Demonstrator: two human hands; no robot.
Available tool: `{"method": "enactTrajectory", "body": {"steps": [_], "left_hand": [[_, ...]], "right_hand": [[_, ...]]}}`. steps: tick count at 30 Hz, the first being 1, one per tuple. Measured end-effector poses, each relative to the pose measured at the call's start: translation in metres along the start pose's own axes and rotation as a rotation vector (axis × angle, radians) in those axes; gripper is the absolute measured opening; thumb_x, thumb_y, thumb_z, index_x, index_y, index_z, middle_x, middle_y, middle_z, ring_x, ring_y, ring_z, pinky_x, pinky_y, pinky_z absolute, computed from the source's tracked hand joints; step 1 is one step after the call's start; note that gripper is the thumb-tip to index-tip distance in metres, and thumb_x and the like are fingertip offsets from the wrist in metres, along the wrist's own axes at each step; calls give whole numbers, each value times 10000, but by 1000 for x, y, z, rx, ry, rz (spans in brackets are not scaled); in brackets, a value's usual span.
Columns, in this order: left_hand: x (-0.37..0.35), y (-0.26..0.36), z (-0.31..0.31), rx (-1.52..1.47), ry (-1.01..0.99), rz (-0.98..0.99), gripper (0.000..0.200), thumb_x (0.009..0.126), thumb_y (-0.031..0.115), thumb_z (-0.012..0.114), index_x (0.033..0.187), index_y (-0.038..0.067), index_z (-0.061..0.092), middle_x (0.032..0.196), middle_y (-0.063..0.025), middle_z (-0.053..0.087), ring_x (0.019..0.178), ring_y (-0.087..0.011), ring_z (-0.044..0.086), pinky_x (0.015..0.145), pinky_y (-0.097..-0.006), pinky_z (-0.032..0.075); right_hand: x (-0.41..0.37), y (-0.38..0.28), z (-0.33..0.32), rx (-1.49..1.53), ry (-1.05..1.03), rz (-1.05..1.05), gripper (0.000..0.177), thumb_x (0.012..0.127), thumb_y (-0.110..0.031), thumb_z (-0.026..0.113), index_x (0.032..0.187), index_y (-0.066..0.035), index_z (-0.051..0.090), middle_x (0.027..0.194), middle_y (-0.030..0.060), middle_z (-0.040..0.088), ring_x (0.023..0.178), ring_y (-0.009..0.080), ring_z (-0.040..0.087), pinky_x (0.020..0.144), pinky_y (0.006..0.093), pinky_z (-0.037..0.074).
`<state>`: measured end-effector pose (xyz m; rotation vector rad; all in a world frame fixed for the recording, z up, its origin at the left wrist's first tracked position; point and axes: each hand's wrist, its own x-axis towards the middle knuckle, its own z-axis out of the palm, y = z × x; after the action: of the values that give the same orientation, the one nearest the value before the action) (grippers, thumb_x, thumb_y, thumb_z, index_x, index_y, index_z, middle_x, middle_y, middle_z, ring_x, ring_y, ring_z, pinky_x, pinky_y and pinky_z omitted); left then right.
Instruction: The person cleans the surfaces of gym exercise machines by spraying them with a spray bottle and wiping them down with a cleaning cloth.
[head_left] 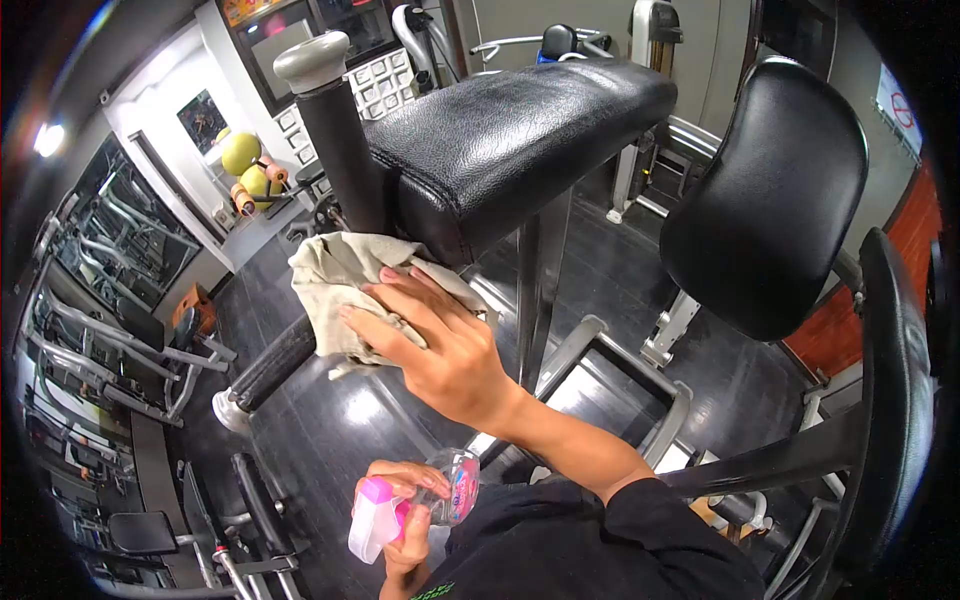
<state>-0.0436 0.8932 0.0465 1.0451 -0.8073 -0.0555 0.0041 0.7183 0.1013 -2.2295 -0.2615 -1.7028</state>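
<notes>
My right hand (pixel 450 360) grips a crumpled beige cloth (pixel 335 285), its fingers spread over the folds. The cloth is pressed around the machine's frame just under the black padded cushion (pixel 530 120), hiding the part it covers. Above it rises a black upright handle (pixel 345 150) with a grey end cap, and a black lower handle (pixel 275 365) sticks out to the left. Lower down, close to my body, my left hand (pixel 405 520) is wrapped around a clear spray bottle (pixel 455 485) with a pink and white spray head (pixel 375 520).
A black backrest (pixel 770 200) stands to the right, with another pad (pixel 895 380) at the far right edge. Grey metal frame tubes (pixel 610 350) lie low over the dark floor (pixel 360 420). Gym machines (pixel 110 330) line the left side; yellow balls (pixel 240 155) sit farther back.
</notes>
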Motion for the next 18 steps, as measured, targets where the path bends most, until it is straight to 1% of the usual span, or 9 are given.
{"method": "enactTrajectory", "body": {"steps": [5,7,9,11,12,13,15,17,18], "left_hand": [[3,0,0,10,10,-24,221,801,32,575,972,26,435,867,-149,501,693,-247,586,670,-407,510],[4,-4,0,-3,6,-38,223,797,27,579,972,20,440,872,-152,510,697,-246,591,672,-402,510],[5,-10,1,-18,-2,-54,225,793,22,583,971,15,446,877,-155,518,701,-245,596,674,-398,511],[7,-17,1,19,-46,-108,218,778,4,592,958,9,468,883,-162,551,719,-239,611,679,-374,512],[8,-23,-4,72,-78,-115,209,761,-7,609,937,1,497,869,-172,594,735,-222,624,679,-348,512],[10,-27,-7,64,-82,-118,209,761,-7,609,937,1,497,869,-172,594,735,-222,624,679,-348,512],[17,-32,-14,238,-347,-129,177,826,13,551,968,9,446,891,-141,522,717,-224,575,680,-364,496],[19,-39,-16,323,-380,-127,174,811,-10,563,951,-6,460,887,-150,552,736,-213,592,690,-347,504],[19,-41,-13,296,-324,-160,173,777,-14,594,925,-5,505,854,-149,589,741,-217,602,684,-337,504]], "right_hand": [[-51,22,1,157,106,8,487,694,-19,611,1165,-138,574,1067,127,605,989,291,620,859,385,517],[-98,28,1,270,105,244,571,620,115,535,1171,-35,528,1075,169,606,992,317,608,865,362,489],[-117,35,3,422,227,859,499,694,108,465,1179,-1,510,1103,143,592,1028,240,571,895,320,438],[-150,64,8,533,379,1177,398,808,20,456,1201,-4,504,1129,108,573,1064,170,516,928,288,389],[-137,63,-6,730,473,1333,382,869,-58,456,1246,-8,481,1154,102,563,1062,163,520,937,273,382],[-148,77,-9,716,516,1378,424,897,-98,465,1314,-32,424,1194,94,541,1085,167,509,943,289,386],[-138,92,-22,768,653,1321,462,915,-97,438,1367,-59,351,1250,93,500,1122,182,493,957,305,387],[-138,122,-23,630,698,1121,487,928,-52,399,1401,-76,282,1320,81,435,1191,189,451,993,311,363],[-114,125,-31,494,610,988,494,919,-10,393,1399,-74,291,1342,84,415,1220,186,428,1011,303,343]]}}
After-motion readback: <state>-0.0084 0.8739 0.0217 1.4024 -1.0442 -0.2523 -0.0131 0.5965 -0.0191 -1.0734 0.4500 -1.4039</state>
